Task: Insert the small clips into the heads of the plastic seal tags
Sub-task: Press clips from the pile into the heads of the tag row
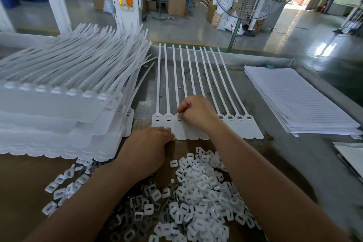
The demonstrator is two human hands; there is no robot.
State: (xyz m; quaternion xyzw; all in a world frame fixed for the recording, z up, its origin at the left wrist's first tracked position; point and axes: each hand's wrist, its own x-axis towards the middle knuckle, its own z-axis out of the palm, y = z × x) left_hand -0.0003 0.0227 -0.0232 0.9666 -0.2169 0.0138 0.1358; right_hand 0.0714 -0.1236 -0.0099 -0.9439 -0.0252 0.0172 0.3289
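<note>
Seating a clip in the third tag's head — most of the job seems left.
Nearest, loose clips (196,192) lie heaped; the left hand (145,149) presses flat-fingered on the row of seal tags (249,127), the right hand (196,112) pinches a clip (178,114) at that head — beyond, a tall tag stack (59,108) waits.

- Grey metal tabletop (284,163) with a raised rim.
- Row of white seal tags (196,76) at the middle, tails pointing away.
- Tall stack of tags (59,108) at the left.
- Heap of small clips (196,192) nearest, on a brown sheet (23,173).
- Pile of white ruled sheets (294,100) at the right.
</note>
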